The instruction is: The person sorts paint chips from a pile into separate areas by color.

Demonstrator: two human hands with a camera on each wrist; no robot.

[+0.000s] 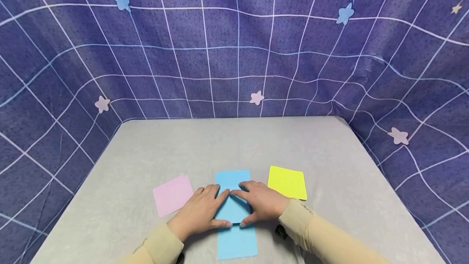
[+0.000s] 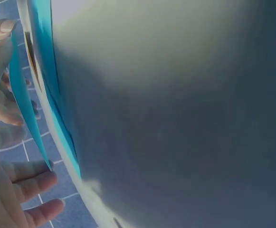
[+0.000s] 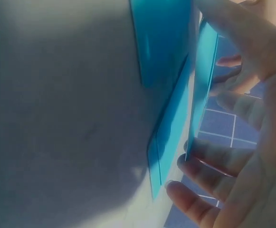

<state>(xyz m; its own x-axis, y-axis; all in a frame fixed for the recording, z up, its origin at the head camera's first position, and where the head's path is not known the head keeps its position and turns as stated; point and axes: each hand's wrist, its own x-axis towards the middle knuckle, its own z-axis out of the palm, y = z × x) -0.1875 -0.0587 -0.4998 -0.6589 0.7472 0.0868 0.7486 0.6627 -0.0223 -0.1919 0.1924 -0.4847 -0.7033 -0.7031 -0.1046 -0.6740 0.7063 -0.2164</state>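
Between both hands is a thin blue card (image 1: 233, 212), lifted off the table in the wrist views. My left hand (image 1: 200, 210) grips its left side, thumb at the near edge and fingers toward the far end. My right hand (image 1: 264, 201) holds the right side the same way. In the left wrist view the held card (image 2: 21, 90) stands apart from the blue cards below. The right wrist view shows the held card (image 3: 203, 76) above two lying blue pieces. One blue card (image 1: 237, 243) lies nearer me; another blue piece (image 1: 233, 177) shows beyond the hands.
A pink card (image 1: 172, 196), seemingly a small stack, lies by the left hand. Beyond the right hand is a yellow card (image 1: 287, 183). The grey-covered table (image 1: 234, 141) meets a purple grid-patterned curtain (image 1: 227, 60) at the back and sides. A small dark object (image 1: 281, 232) sits under the right wrist.
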